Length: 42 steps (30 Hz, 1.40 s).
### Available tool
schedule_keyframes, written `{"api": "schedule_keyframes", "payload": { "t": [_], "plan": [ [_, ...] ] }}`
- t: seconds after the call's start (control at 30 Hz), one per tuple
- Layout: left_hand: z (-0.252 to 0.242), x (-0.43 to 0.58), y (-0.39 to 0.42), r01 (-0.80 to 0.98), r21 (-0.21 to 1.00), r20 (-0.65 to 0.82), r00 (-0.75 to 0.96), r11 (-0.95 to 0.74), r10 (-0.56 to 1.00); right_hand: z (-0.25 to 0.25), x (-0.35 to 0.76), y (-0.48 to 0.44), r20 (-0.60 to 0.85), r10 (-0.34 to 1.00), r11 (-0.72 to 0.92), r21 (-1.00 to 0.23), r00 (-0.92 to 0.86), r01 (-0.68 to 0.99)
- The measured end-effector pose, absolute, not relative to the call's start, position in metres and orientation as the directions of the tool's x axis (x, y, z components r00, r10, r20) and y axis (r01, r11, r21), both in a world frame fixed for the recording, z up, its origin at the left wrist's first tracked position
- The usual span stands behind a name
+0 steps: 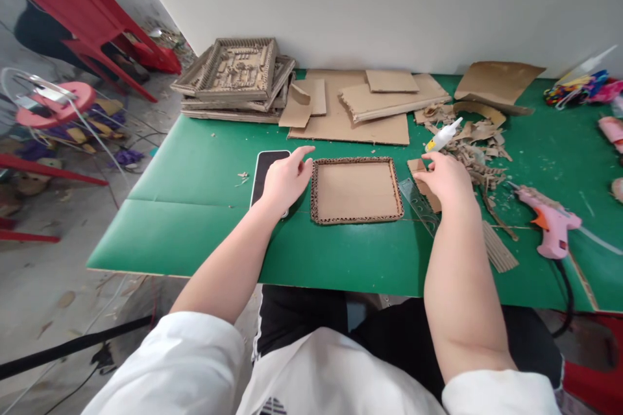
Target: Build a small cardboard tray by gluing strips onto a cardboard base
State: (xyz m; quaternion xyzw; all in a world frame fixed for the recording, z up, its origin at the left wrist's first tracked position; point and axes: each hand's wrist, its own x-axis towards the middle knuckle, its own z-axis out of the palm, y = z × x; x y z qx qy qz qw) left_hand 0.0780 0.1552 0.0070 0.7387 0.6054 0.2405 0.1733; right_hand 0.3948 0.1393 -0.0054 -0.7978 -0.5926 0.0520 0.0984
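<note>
A shallow cardboard tray with a raised corrugated rim lies flat on the green table. Left of it, my left hand hovers over or rests on a phone with a dark screen, index finger stretched out and thumb apart, close to the tray's left rim. On the other side, my right hand is over a small brown cardboard strip. Its thumb and index finger are apart; whether they touch the strip I cannot tell. A clear ruler lies between tray and right forearm.
Stacked cardboard relief panels stand back left, beside flat cardboard sheets. A glue bottle and cardboard scraps lie beyond my right hand. A pink glue gun with a cord lies at right. A red chair stands left.
</note>
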Motion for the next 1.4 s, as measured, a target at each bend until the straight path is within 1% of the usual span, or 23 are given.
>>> {"api": "schedule_keyframes", "payload": {
  "t": [0.17, 0.33, 0.43, 0.5, 0.6, 0.67, 0.8, 0.83, 0.9, 1.03, 1.07, 1.27, 1.4],
  "plan": [
    [0.008, 0.079, 0.154, 0.814, 0.540, 0.141, 0.163, -0.214, 0.976, -0.008, 0.390, 0.143, 0.122, 0.964, -0.187, -0.320, 0.237, 0.929],
    [0.009, 0.079, 0.154, 0.812, 0.542, 0.141, 0.169, -0.219, 0.975, 0.004, 0.379, 0.143, 0.159, 0.960, -0.121, -0.509, 0.232, 0.852],
    [0.009, 0.079, 0.154, 0.816, 0.536, 0.132, 0.175, -0.218, 0.976, 0.014, 0.371, 0.142, 0.240, 0.952, -0.018, -0.581, 0.192, 0.813],
    [0.008, 0.078, 0.154, 0.817, 0.531, 0.135, 0.178, -0.223, 0.975, 0.016, 0.367, 0.141, 0.286, 0.948, 0.054, -0.583, 0.143, 0.810],
    [0.007, 0.077, 0.155, 0.822, 0.523, 0.155, 0.169, -0.226, 0.973, 0.013, 0.366, 0.143, 0.289, 0.954, 0.094, -0.544, 0.080, 0.834],
    [0.007, 0.077, 0.155, 0.829, 0.512, 0.178, 0.151, -0.222, 0.972, 0.008, 0.369, 0.144, 0.277, 0.957, 0.064, -0.493, 0.087, 0.868],
    [0.006, 0.076, 0.157, 0.853, 0.462, 0.225, 0.151, -0.242, 0.963, 0.002, 0.374, 0.146, 0.289, 0.940, -0.057, -0.394, 0.183, 0.917],
    [0.005, 0.076, 0.158, 0.860, 0.440, 0.237, 0.167, -0.259, 0.957, 0.001, 0.374, 0.146, 0.303, 0.932, -0.067, -0.393, 0.198, 0.917],
    [0.005, 0.075, 0.162, 0.878, 0.374, 0.261, 0.207, -0.297, 0.943, 0.000, 0.374, 0.147, 0.343, 0.919, -0.033, -0.422, 0.193, 0.906],
    [0.008, 0.070, 0.182, 0.943, 0.153, 0.231, 0.258, -0.297, 0.938, -0.002, 0.371, 0.149, 0.415, 0.898, 0.079, -0.476, 0.145, 0.876],
    [0.009, 0.069, 0.189, 0.948, 0.120, 0.223, 0.262, -0.294, 0.939, -0.002, 0.370, 0.149, 0.427, 0.894, 0.094, -0.479, 0.139, 0.873],
    [0.008, 0.066, 0.233, 0.928, 0.027, 0.181, 0.361, -0.372, 0.915, -0.003, 0.361, 0.150, 0.471, 0.877, 0.172, -0.497, 0.098, 0.850],
    [0.010, 0.065, 0.249, 0.920, 0.008, 0.174, 0.385, -0.393, 0.906, -0.001, 0.359, 0.150, 0.477, 0.874, 0.193, -0.510, 0.089, 0.838]
  ]
}}
